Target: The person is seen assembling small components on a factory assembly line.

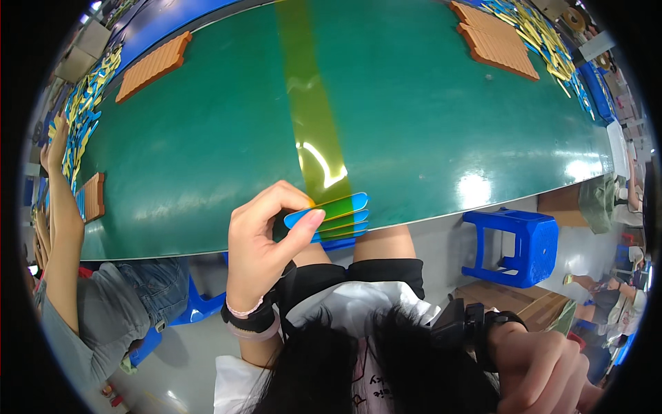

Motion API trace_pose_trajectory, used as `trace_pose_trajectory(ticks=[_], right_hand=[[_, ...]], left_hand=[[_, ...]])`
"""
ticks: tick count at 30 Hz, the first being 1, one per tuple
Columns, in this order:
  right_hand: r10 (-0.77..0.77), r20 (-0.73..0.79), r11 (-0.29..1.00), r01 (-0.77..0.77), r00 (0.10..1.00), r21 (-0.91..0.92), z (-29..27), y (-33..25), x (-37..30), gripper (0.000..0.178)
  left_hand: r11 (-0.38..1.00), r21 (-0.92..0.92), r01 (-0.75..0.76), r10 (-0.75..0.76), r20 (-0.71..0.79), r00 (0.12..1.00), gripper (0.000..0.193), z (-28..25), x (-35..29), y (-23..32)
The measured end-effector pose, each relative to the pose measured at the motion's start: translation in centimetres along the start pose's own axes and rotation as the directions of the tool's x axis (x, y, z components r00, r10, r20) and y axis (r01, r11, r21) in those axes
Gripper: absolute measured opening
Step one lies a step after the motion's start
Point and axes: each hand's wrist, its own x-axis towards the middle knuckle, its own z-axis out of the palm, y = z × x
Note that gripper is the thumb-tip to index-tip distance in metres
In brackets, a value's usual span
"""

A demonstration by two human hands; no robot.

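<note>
My left hand (265, 238) is closed at the table's near edge, its thumb and fingers pinching several flat sticks with rounded ends that look like nail files (360, 201). They are fanned one above another, with blue ends and green middles. A see-through yellow strip (314, 117) runs along the green table (207, 138) toward me and lines up with their green middles. Whether it is stuck to them I cannot tell. At the lower right, away from the table, my right hand (545, 369) is curled up. Its fingertips are hidden, and a black strapped device (469, 328) sits by its wrist.
Orange ridged blocks lie at the far left (155, 67), far right (493, 41) and left edge (93, 196). Blue and yellow sticks heap at the left (86, 117) and right (552, 41). A co-worker's arm (63, 228) reaches in at left. A blue stool (514, 245) stands right.
</note>
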Motion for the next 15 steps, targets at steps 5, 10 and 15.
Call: trace_pose_trajectory(ticks=[5,10,15], right_hand=[[-0.007,-0.056,1.0,0.007,0.998,0.008,0.07,-0.42,-0.31,0.013],[-0.023,-0.035,1.0,0.023,0.999,0.014,0.36,-0.67,-0.08,0.034],[0.033,-0.031,0.999,-0.032,0.999,0.011,0.6,-0.78,-0.71,0.047]], left_hand=[[0.999,0.041,-0.007,0.007,-0.013,1.0,0.009,-0.08,-0.19,0.02],[1.0,0.004,-0.006,0.006,-0.014,1.0,0.008,-0.1,-0.26,-0.07],[1.0,-0.007,0.016,-0.016,-0.01,1.0,0.008,-0.06,-0.39,-0.14]])
